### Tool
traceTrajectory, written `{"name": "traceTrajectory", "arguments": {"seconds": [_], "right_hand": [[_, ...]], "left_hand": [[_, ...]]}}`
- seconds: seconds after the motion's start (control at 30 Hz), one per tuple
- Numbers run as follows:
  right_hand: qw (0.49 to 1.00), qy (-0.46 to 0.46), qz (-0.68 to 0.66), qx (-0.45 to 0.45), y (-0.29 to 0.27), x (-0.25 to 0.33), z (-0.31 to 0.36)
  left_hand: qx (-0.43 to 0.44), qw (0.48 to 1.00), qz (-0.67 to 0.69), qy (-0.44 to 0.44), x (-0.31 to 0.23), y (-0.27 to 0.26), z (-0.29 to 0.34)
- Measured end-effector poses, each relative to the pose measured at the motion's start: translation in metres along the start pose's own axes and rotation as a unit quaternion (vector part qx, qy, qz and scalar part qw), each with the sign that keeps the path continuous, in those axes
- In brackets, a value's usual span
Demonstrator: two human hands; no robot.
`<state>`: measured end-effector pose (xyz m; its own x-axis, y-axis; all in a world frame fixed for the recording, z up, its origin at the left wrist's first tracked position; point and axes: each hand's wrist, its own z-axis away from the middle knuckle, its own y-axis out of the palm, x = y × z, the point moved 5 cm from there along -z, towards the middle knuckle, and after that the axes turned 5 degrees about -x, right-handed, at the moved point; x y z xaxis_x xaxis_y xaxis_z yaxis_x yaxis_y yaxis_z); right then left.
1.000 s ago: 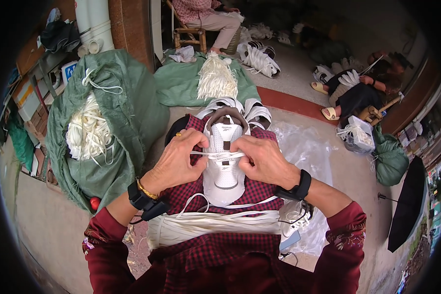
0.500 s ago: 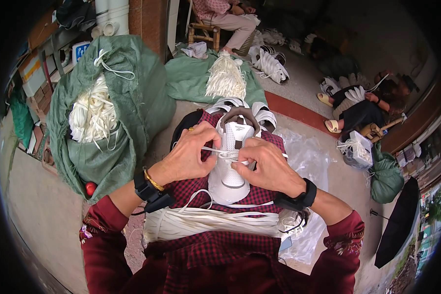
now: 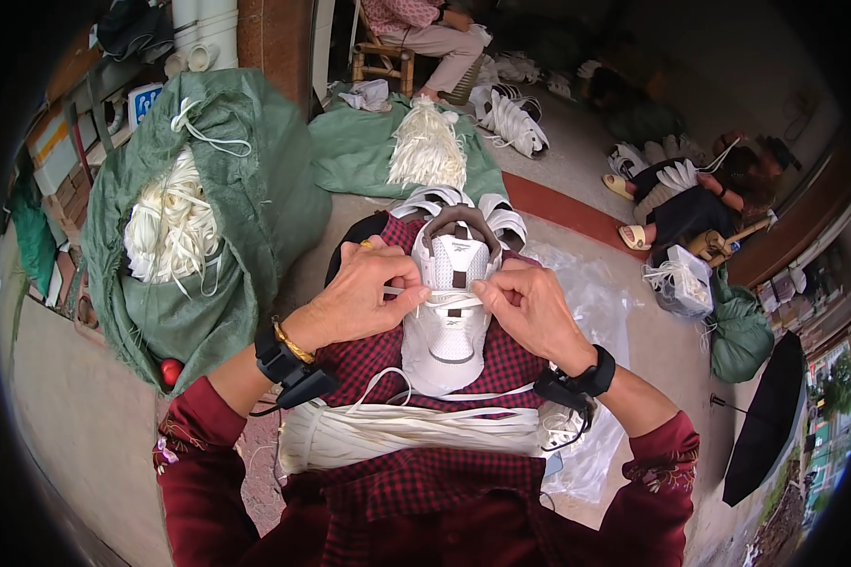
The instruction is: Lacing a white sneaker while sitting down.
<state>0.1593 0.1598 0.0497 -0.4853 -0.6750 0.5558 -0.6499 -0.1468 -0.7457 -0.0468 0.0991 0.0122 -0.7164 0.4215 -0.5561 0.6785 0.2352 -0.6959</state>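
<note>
A white sneaker (image 3: pixel 444 347) with a brown padded collar lies on my lap, its toe toward me. White shoelace (image 3: pixel 451 299) runs across its tongue. On the left side of the sneaker, my left hand (image 3: pixel 361 293) is closed, pinching the lace between thumb and fingertips. My right hand (image 3: pixel 531 307) pinches the lace at the opposite side, with thumb and forefinger together. Across my lap, nearer to me, a thick bundle of white laces (image 3: pixel 407 437) lies over the checked apron (image 3: pixel 359 373). More white shoes (image 3: pixel 503 219) sit just beyond the sneaker.
At left stands a large green sack (image 3: pixel 246 180) stuffed with white laces (image 3: pixel 172 227). Ahead, a lace pile (image 3: pixel 427 151) rests on green cloth (image 3: pixel 350 156). Two seated people work farther back, near rows of shoes (image 3: pixel 509 118). Clear plastic sheeting (image 3: pixel 596 331) and a black umbrella (image 3: pixel 771 420) are at right.
My hands have drawn apart, the right one moving right, and the lace between them lies flatter across the tongue. More of the sneaker's front shows. The view has shifted slightly.
</note>
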Motion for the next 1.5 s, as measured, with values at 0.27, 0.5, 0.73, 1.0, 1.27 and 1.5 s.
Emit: {"name": "traceTrajectory", "arguments": {"seconds": [0.27, 0.5, 0.73, 1.0, 1.27, 1.5], "right_hand": [[0.998, -0.046, -0.023, -0.043, 0.001, 0.004, -0.003], [0.989, -0.137, 0.047, -0.026, 0.003, 0.002, -0.005], [0.988, -0.152, -0.030, -0.030, 0.004, -0.006, -0.005], [0.992, -0.114, -0.029, 0.038, -0.003, 0.000, 0.003], [0.986, -0.161, -0.015, 0.049, -0.001, -0.002, -0.003], [0.985, -0.170, -0.017, 0.038, 0.004, -0.006, -0.003]], "left_hand": [[0.014, 0.996, 0.067, 0.049, -0.003, -0.004, -0.001], [-0.026, 0.987, 0.138, -0.079, 0.030, -0.018, -0.010], [-0.069, 0.986, 0.102, -0.109, 0.040, -0.039, 0.002], [-0.042, 0.994, -0.025, 0.097, -0.035, -0.012, 0.004], [-0.009, 0.996, 0.066, 0.061, -0.029, 0.007, -0.004], [0.002, 1.000, 0.026, 0.009, -0.024, 0.006, -0.009]]}}
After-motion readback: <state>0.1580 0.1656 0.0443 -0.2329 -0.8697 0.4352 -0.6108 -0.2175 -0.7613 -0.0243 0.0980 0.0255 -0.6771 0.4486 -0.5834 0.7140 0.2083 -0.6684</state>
